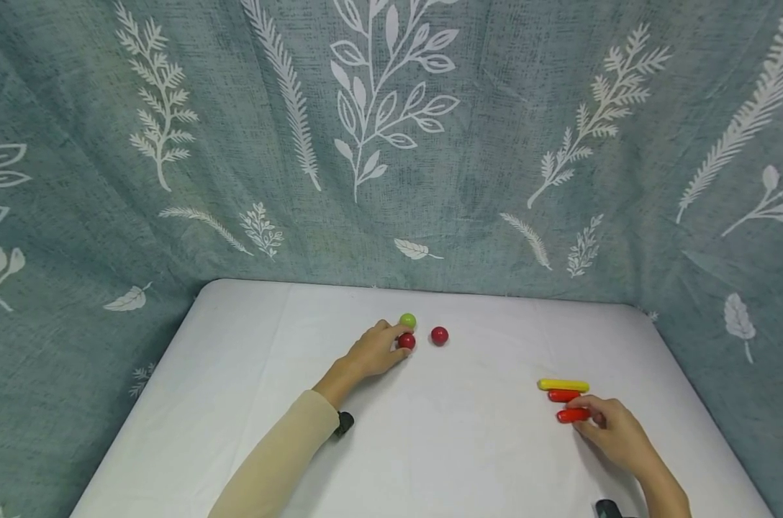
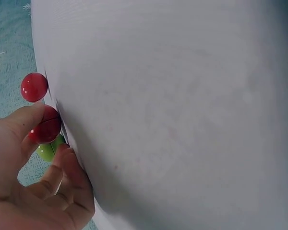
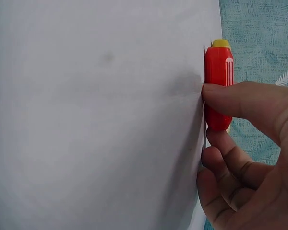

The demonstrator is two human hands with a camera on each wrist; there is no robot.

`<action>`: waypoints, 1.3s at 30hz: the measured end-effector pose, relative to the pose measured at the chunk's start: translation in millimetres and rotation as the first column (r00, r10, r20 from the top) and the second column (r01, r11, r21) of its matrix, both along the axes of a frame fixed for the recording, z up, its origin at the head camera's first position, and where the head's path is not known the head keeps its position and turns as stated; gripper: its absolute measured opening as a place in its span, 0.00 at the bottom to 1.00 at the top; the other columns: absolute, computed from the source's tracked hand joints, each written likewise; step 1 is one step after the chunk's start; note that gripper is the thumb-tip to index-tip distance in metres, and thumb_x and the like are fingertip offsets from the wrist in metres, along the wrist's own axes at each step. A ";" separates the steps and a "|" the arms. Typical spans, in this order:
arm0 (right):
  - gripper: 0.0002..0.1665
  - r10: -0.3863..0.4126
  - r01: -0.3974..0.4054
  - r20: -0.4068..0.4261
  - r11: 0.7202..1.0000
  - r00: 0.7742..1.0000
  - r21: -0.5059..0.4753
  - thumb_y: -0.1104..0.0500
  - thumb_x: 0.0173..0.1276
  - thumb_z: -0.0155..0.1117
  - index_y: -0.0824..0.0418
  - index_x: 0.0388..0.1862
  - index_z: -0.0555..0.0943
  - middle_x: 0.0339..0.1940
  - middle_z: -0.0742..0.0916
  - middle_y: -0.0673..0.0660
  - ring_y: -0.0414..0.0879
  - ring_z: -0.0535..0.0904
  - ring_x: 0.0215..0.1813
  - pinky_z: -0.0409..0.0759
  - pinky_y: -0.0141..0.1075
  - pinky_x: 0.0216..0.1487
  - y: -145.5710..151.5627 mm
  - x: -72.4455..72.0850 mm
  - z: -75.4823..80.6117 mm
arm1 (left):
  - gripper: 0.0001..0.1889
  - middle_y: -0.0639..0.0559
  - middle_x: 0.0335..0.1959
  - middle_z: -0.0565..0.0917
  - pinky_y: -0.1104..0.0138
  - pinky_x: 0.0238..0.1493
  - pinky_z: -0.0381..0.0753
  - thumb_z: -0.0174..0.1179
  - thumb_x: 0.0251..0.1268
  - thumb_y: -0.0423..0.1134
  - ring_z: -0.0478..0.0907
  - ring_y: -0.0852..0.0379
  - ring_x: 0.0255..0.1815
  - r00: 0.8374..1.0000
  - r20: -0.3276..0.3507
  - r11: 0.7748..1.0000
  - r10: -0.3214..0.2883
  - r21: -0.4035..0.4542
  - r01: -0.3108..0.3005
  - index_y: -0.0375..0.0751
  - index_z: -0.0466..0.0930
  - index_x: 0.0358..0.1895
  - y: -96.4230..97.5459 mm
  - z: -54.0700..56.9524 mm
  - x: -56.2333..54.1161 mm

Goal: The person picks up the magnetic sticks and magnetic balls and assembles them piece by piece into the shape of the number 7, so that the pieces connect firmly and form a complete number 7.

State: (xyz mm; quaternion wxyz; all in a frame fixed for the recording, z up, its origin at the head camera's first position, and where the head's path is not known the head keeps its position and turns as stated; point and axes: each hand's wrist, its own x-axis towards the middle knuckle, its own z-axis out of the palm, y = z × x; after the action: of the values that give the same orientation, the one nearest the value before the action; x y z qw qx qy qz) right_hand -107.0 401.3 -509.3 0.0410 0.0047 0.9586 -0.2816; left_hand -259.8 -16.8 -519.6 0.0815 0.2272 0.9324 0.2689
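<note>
While a leafy curtain (image 1: 469,216) hangs behind the white table (image 1: 443,439), the left hand (image 1: 373,350) and right hand (image 1: 614,432) sit well apart, each pinching something. A yellow stick (image 1: 563,385) lies beyond the middle red stick (image 1: 562,396); the right hand grips the nearer red stick (image 1: 569,416). The left grips one red ball (image 1: 406,342), near a loose red ball (image 1: 440,336) and green ball (image 1: 407,319). An uneven squeeze could pop the gripped ball free; a sideways brush could set the green one rolling.
</note>
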 end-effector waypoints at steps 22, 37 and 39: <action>0.18 0.005 -0.004 -0.041 1.000 0.999 0.019 0.66 0.59 0.75 0.62 0.49 0.85 0.29 0.74 0.54 0.49 0.67 0.34 0.66 0.35 0.29 -17.8 5.4 5.0 | 0.23 0.49 0.45 0.76 0.58 0.43 0.76 0.64 0.70 0.50 0.74 0.54 0.43 1.000 0.007 0.999 0.016 -0.039 -0.016 0.54 0.75 0.66 -2.5 5.1 3.1; 0.18 0.153 -0.166 -0.181 0.985 0.972 -0.057 0.67 0.58 0.76 0.51 0.45 0.85 0.38 0.82 0.50 0.46 0.75 0.40 0.77 0.41 0.41 -94.4 -20.3 18.9 | 0.21 0.51 0.39 0.78 0.59 0.39 0.75 0.67 0.67 0.46 0.73 0.57 0.36 0.999 -0.028 0.999 0.046 -0.007 -0.046 0.50 0.78 0.61 -47.2 22.1 24.6; 0.18 0.170 -0.183 -0.180 0.981 0.969 -0.060 0.67 0.59 0.75 0.51 0.46 0.85 0.37 0.81 0.49 0.46 0.74 0.40 0.78 0.41 0.41 -105.2 -26.3 18.6 | 0.20 0.51 0.39 0.78 0.59 0.39 0.75 0.67 0.67 0.45 0.74 0.56 0.37 0.998 -0.031 0.999 0.054 0.008 -0.054 0.50 0.79 0.60 -54.0 24.0 28.2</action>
State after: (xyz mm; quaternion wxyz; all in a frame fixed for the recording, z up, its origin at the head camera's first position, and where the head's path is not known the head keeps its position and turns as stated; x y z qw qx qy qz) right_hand -133.3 296.1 -490.7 -0.0176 -0.1068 0.9437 -0.3126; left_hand -231.5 -70.9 -495.6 0.0590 0.2061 0.9385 0.2707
